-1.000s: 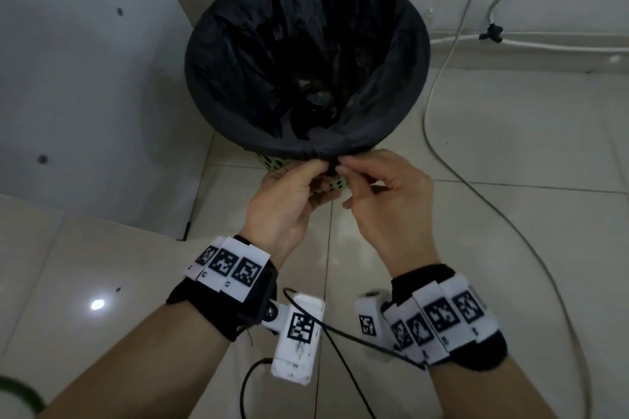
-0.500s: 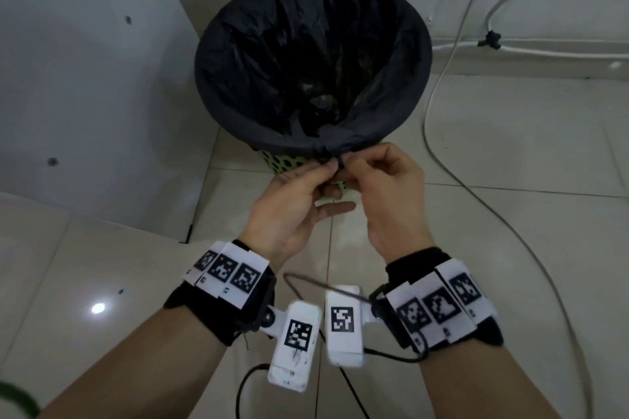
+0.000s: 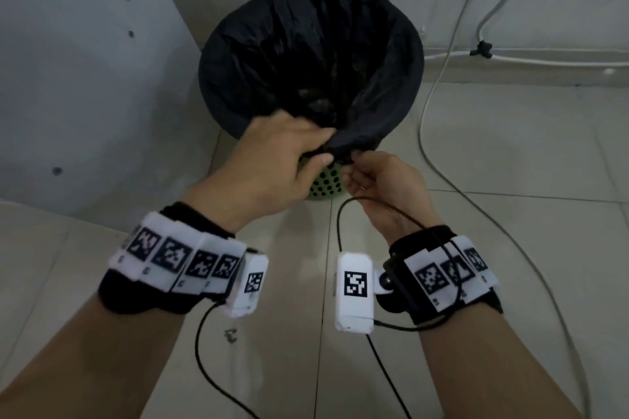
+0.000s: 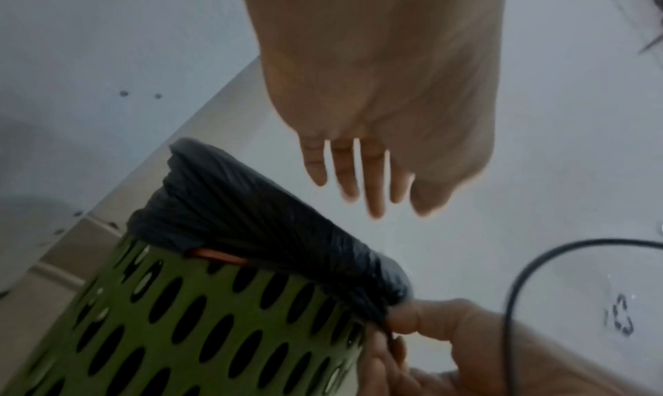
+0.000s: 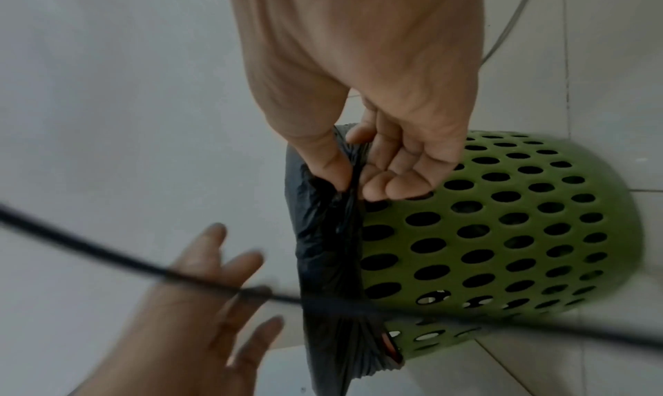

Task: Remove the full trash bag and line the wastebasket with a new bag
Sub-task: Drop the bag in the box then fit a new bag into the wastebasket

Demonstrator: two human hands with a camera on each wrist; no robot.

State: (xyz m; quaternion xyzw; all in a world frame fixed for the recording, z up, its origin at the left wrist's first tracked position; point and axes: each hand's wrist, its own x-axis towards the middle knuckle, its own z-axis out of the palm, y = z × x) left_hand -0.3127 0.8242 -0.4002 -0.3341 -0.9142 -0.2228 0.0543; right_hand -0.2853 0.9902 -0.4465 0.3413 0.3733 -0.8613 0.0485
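A green perforated wastebasket stands on the floor, lined with a black trash bag folded over its rim. My right hand pinches the gathered bag edge at the near rim between thumb and fingers. My left hand hovers just over that same near rim. Its fingers are straight and spread and hold nothing. In the left wrist view the bag covers the top of the basket, and an orange strip peeks from under its edge. Dark rubbish lies deep inside the bag.
A grey cabinet panel stands close on the basket's left, and a wall runs behind it. White cables trail over the tiled floor to the right. A black wrist-camera cable loops by my right wrist. A small scrap lies on the near floor.
Both hands were pinching the bag edge at the near rim. My left hand has let go, opened and moved up over the rim. My right hand keeps its pinch.
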